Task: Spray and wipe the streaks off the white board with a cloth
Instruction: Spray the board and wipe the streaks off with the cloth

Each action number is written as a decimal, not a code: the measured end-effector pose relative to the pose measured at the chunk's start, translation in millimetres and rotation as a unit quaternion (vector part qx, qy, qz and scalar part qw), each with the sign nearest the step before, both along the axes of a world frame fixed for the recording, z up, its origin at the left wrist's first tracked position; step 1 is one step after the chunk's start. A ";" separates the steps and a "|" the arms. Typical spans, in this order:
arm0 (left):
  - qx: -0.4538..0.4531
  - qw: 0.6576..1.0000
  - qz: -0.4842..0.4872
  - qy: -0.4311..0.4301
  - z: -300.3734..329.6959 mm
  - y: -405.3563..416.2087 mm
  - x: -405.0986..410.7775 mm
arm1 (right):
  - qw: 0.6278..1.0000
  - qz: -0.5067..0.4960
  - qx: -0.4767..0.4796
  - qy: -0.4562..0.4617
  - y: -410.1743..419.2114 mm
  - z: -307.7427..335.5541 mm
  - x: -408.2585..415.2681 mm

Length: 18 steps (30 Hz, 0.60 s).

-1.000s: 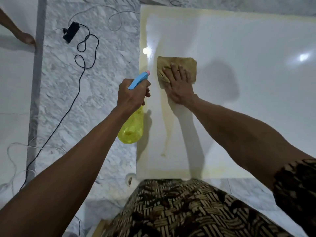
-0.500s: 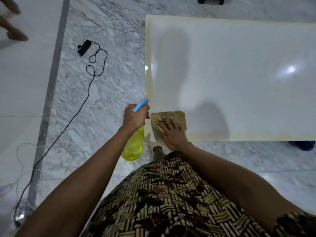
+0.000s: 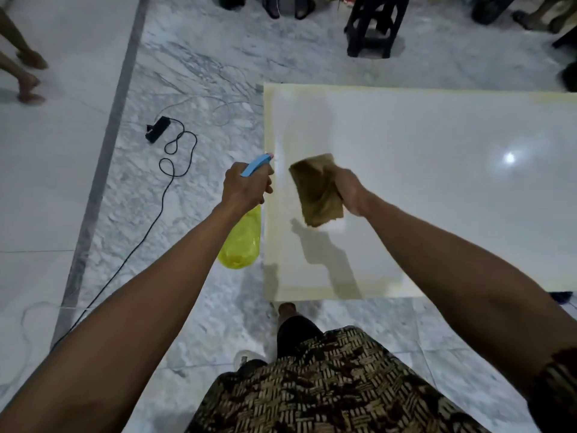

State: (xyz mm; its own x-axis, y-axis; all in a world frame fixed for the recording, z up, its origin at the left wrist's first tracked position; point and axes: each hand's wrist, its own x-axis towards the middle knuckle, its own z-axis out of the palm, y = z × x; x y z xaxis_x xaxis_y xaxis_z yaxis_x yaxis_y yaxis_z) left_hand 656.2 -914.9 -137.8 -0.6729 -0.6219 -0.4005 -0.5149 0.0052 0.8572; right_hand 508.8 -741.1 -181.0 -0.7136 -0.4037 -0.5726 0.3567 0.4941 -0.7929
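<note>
The white board (image 3: 437, 189) lies flat on the marble floor, with a yellowish border along its left and near edges. My left hand (image 3: 245, 185) grips a yellow spray bottle (image 3: 242, 242) with a blue nozzle, held just off the board's left edge. My right hand (image 3: 349, 192) holds a brownish-yellow cloth (image 3: 315, 189) lifted above the board's left part; the cloth hangs loose and casts a shadow on the board below it.
A black power strip (image 3: 157, 129) with a coiled cable lies on the floor to the left. A black stool (image 3: 373, 25) stands beyond the board. Another person's feet (image 3: 28, 76) are at far left. My own foot (image 3: 285, 309) touches the board's near edge.
My right hand has lifted the cloth off the board's near left corner and raised it above the surface. The view has pulled back, showing more floor.
</note>
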 end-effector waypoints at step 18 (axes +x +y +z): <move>0.016 0.998 0.064 0.004 -59.6 -102.0 -141.3 | 0.782 0.347 0.307 0.417 -199.1 -169.5 -239.4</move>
